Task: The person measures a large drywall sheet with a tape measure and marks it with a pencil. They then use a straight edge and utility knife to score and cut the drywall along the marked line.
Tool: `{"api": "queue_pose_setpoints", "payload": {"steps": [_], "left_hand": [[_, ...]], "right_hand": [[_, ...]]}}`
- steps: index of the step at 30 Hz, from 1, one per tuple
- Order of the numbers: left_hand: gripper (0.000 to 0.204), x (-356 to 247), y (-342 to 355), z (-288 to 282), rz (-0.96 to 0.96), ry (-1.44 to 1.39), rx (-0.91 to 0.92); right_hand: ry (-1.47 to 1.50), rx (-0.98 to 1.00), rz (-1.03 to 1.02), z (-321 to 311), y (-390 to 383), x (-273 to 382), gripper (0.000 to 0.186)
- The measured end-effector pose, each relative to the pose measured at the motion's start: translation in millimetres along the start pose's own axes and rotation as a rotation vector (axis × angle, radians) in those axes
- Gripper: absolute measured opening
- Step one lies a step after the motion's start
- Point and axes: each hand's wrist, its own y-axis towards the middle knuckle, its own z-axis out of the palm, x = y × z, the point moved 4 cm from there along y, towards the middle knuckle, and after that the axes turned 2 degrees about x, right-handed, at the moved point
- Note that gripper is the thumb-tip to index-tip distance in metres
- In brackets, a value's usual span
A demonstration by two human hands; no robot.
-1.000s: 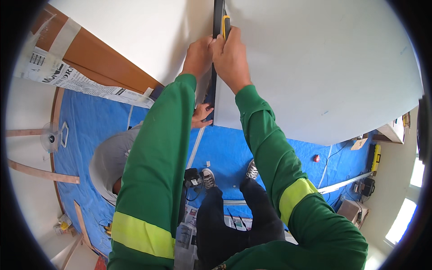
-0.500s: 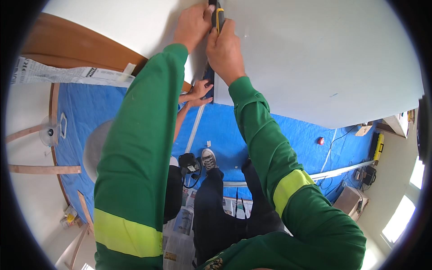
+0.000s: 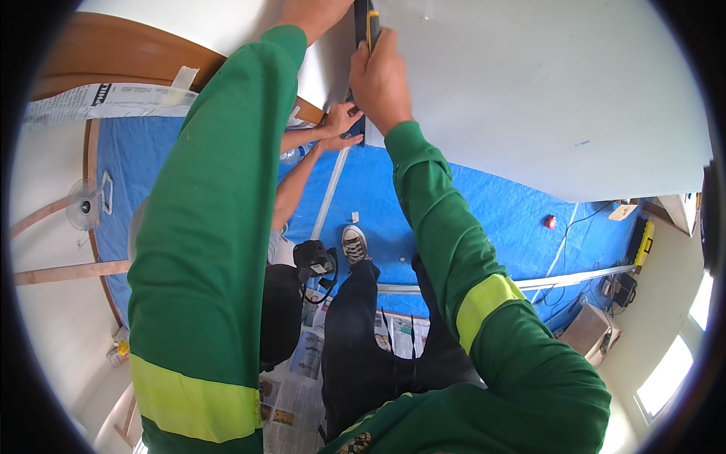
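My right hand (image 3: pixel 382 83) is closed around a black-and-yellow utility knife (image 3: pixel 373 30), held upright against the edge of a large pale wall panel (image 3: pixel 529 83). A long dark strip (image 3: pixel 361 26) runs along that edge, just left of the knife. My left hand (image 3: pixel 314 10) reaches up beside the strip's upper part; its fingers are cut off by the picture's top edge. Lower down, another person's two hands, an upper hand (image 3: pixel 340 119) and a lower hand (image 3: pixel 338 142), rest at the strip's bottom end.
Blue sheeting (image 3: pixel 476 219) covers the floor, with newspaper (image 3: pixel 302 408) nearer me. A metal rail (image 3: pixel 560 281) lies across the right side. Brown wood trim (image 3: pixel 144 53) and a paper strip (image 3: pixel 136 100) line the left wall. The other person crouches at my left, wearing a dark device (image 3: pixel 314 259).
My left hand has moved up, its fingers leaving the picture. My right hand still grips the knife by the strip. The other person's hands and the floor appear higher or shifted in view.
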Motion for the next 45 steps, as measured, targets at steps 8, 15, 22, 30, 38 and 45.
{"api": "queue_pose_setpoints", "payload": {"steps": [8, 15, 22, 30, 38, 45], "left_hand": [[0.037, 1, -5, 5, -0.002, 0.034, -0.019], [0.034, 9, -33, 26, 0.078, -0.073, -0.192], [0.042, 40, -84, 61, -0.257, -0.201, 0.215], [0.039, 49, -100, 72, -0.260, -0.239, 0.271], [0.030, 58, -103, 83, -0.012, 0.054, 0.122], [0.034, 64, -105, 89, 0.053, 0.052, 0.055]], "right_hand": [[0.016, 0.114, 0.170, 34, -80, -80, 0.022], [-0.010, 0.207, 0.265, 6, -136, -74, 0.022], [0.041, 0.056, 0.078, -20, -61, -31, 0.023], [0.038, 0.077, 0.095, 0, -35, -44, 0.028], [0.067, 0.099, 0.098, 7, -37, -49, 0.028], [0.042, 0.100, 0.070, 16, -39, -58, 0.027]]}}
